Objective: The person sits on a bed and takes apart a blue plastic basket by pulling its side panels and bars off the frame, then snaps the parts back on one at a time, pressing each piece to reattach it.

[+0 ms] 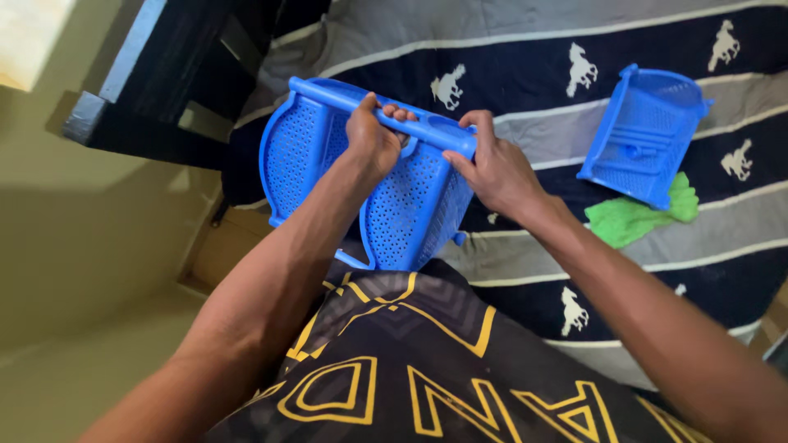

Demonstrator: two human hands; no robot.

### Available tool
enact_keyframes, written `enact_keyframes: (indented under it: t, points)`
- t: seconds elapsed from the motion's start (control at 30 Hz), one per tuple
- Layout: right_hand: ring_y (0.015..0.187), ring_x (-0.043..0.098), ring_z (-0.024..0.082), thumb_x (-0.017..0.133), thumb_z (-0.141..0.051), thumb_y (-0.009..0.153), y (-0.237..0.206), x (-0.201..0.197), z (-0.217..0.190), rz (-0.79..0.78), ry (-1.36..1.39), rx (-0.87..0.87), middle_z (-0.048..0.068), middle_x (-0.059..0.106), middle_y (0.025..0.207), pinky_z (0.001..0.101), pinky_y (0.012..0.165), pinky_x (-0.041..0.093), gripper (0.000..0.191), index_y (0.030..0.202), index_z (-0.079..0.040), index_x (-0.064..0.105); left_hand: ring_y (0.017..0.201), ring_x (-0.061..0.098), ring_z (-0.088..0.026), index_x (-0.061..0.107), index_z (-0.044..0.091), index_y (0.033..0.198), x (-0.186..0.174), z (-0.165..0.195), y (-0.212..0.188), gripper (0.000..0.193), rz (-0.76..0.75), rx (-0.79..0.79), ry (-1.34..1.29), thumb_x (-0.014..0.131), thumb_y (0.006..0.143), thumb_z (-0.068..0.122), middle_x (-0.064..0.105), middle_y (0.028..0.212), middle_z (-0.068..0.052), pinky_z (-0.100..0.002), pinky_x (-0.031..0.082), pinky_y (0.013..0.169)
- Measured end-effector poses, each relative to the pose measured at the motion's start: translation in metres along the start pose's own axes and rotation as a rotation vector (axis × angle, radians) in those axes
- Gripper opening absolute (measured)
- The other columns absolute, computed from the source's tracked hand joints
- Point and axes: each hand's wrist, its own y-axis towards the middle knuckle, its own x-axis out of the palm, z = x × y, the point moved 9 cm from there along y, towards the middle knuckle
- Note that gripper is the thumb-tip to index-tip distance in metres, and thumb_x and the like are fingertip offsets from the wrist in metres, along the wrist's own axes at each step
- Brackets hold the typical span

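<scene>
Bed covered in a soft striped blanket, navy and grey, white horse figures. Blue perforated plastic basket, curved panels, rigid top bar, held on edge above the blanket's near side. Second blue basket lay tilted, well apart, resting on a crumpled green cloth. Left hand clamped over the bar; right hand gripped the bar's end.

Soft, even indoor light falls from above, brightest on a pale patch at the upper left corner. The blue perforated plastic basket shows mild sheen without glare. Shadows pool under the dark furniture at upper left. Edges bend slightly; near forearms look soft.
</scene>
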Motion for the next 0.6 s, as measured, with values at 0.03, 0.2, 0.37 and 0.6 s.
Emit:
enact_keyframes:
  t: [0.03, 0.2, 0.37, 0.6]
  points:
    - [0.065, 0.072, 0.026, 0.065, -0.040, 0.100, -0.001, 0.002, 0.008, -0.025, 0.124, 0.102, 0.012, 0.068, 0.079, 0.0371, 0.053, 0.053, 0.054, 0.131, -0.004, 0.039, 0.064, 0.051, -0.022, 0.042, 0.008, 0.088, 0.000, -0.001, 0.001, 0.032, 0.006, -0.006, 0.007, 0.046, 0.106, 0.034, 0.048, 0.070, -0.006, -0.046, 0.055, 0.077]
    - [0.055, 0.068, 0.017, 0.056, -0.046, 0.102, -0.020, 0.035, 0.045, -0.138, 0.769, 0.741, 0.010, 0.066, 0.072, 0.0309, 0.048, 0.055, 0.042, 0.114, -0.005, 0.056, 0.065, 0.052, -0.021, 0.043, 0.008, 0.088, 0.003, -0.001, -0.001, 0.030, -0.027, 0.007, 0.042, 0.045, 0.105, 0.032, 0.049, 0.070, -0.006, -0.045, 0.055, 0.078]
    - [0.062, 0.065, 0.015, 0.076, -0.026, 0.095, -0.011, -0.004, 0.008, 0.174, 0.382, 0.228, 0.011, 0.069, 0.081, 0.0274, 0.054, 0.052, 0.036, 0.113, 0.000, 0.059, 0.066, 0.052, -0.021, 0.044, 0.010, 0.090, 0.001, 0.004, -0.001, 0.025, -0.007, 0.028, 0.054, 0.044, 0.105, 0.030, 0.048, 0.070, -0.005, -0.046, 0.055, 0.079]
    - [0.063, 0.069, 0.012, 0.072, -0.027, 0.100, -0.020, 0.016, 0.034, 0.085, 0.708, 0.580, 0.010, 0.072, 0.080, 0.0249, 0.055, 0.056, 0.030, 0.103, 0.002, 0.064, 0.066, 0.053, -0.021, 0.043, 0.009, 0.091, 0.001, 0.001, -0.004, 0.026, -0.029, 0.007, 0.050, 0.045, 0.105, 0.030, 0.049, 0.070, -0.006, -0.046, 0.055, 0.080]
